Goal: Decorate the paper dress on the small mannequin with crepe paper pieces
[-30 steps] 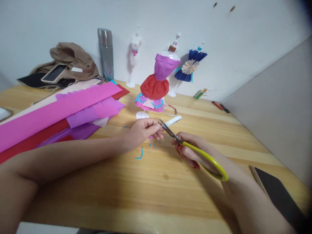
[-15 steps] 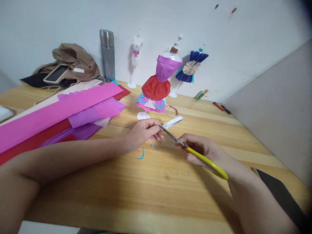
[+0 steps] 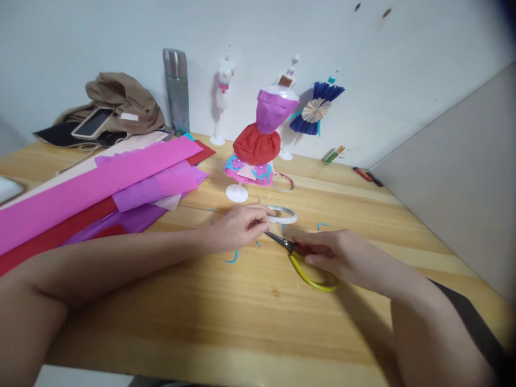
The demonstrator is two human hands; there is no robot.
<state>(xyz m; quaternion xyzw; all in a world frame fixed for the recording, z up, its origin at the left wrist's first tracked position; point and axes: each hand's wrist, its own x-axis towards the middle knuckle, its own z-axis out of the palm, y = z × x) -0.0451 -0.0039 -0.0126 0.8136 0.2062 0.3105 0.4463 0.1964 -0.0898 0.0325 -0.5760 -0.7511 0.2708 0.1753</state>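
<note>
A pale wood-grained counter [image 3: 226,317] meets a smooth bluish-white back wall [image 3: 278,27], marked by two small dark spots [image 3: 387,12]; a plain light-grey partition [image 3: 455,150] slants rightward.

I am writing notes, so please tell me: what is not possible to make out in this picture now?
In the head view:
Left hand: its fingers hide whether it holds anything.
Scissors: the right hand covers part of the handles.
White ring: the left hand overlaps its left end.
Dark flat object: the right forearm hides part.
White object: cut off by the left edge.
</note>
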